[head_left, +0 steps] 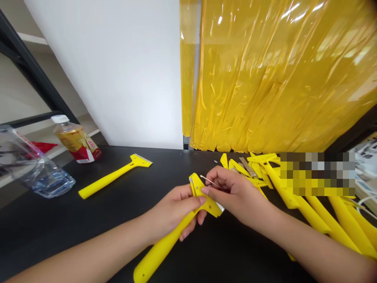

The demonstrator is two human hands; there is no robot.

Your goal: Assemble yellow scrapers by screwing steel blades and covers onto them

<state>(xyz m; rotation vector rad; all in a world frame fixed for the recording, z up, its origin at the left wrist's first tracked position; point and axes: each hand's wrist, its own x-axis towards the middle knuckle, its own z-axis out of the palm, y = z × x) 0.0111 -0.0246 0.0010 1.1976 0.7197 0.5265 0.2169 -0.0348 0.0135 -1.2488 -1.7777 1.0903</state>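
My left hand (179, 210) is closed around the neck of a yellow scraper (165, 247), whose long handle slants down to the lower left. The scraper's head faces up, with a small screw in its upper part, a hole lower down and a shiny blade edge at the right. My right hand (228, 186) pinches a thin metal rod (207, 179), its tip pointing up and left. The right thumb and fingertips are at the scraper's head, close to the screw. The rod's other end is hidden in the fingers.
Another yellow scraper (108, 179) lies on the black table (103, 236) at left. Behind it stand a labelled drink bottle (78, 139) and a clear bottle (50, 179). Yellow scraper handles (312, 216) and loose parts (241, 167) are heaped at right. Yellow film (265, 78) hangs behind.
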